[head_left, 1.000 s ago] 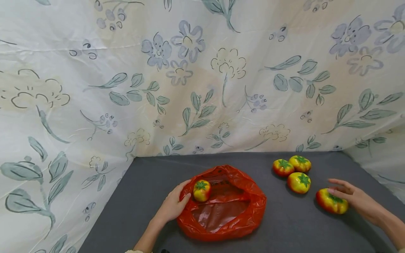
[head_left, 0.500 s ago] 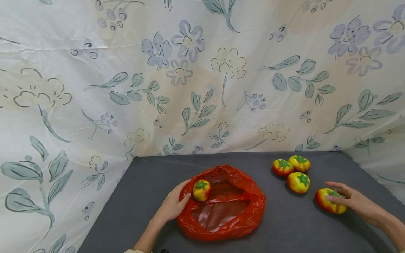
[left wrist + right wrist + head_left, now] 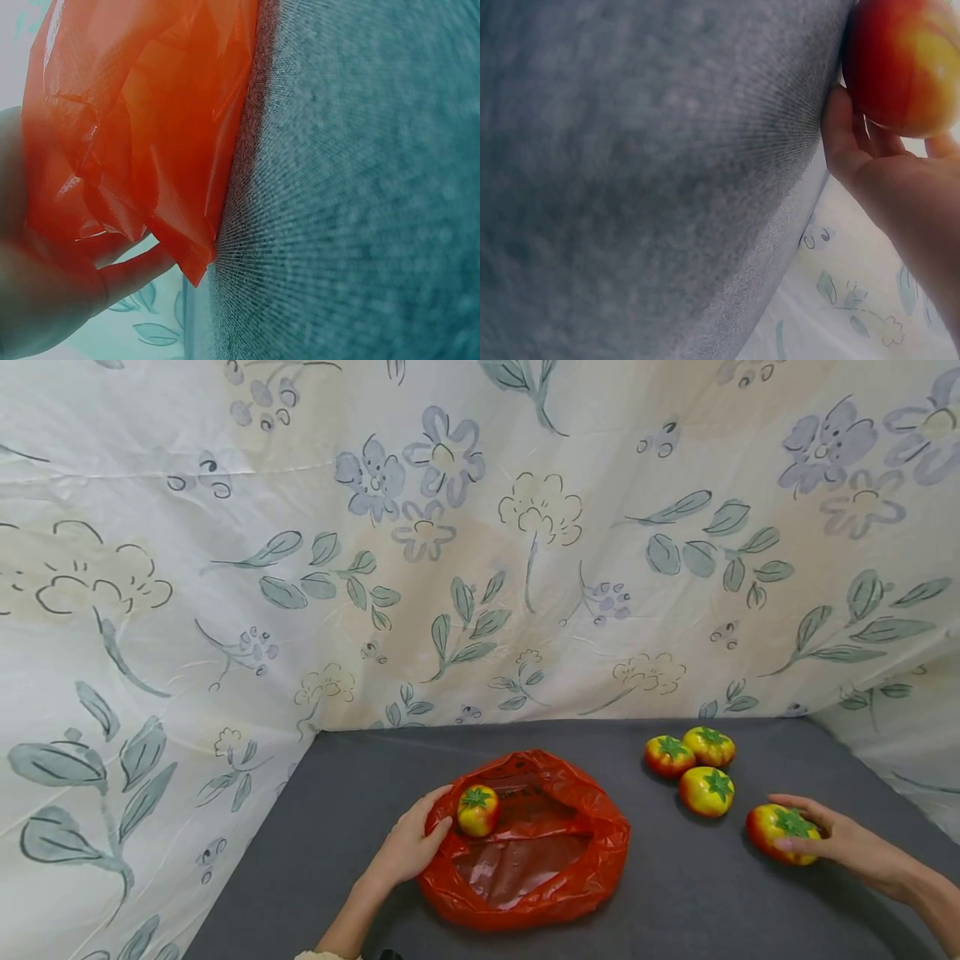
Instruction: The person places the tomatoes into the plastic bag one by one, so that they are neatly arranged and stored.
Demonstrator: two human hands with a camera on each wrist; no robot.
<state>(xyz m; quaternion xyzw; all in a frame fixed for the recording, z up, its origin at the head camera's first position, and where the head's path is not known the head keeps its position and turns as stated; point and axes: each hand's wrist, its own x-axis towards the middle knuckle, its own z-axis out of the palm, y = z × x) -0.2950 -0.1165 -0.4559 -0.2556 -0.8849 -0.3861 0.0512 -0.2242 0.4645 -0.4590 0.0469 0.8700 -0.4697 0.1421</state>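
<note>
Pinched in the left hand (image 3: 408, 843) is the bag (image 3: 609, 860), one fruit (image 3: 478, 814) inside; another fruit (image 3: 768, 833) is clasped by the right hand (image 3: 846, 842).

A dark grey tabletop (image 3: 675, 893) is bearing an open red plastic bag (image 3: 611, 843) near its middle. Three red-and-yellow fruits (image 3: 701, 793) are lying clustered at back right; a fourth fruit (image 3: 767, 837), apparently resting on the surface, is sitting nearer the front.

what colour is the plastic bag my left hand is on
The plastic bag is red, which shows best in the head view.
</note>
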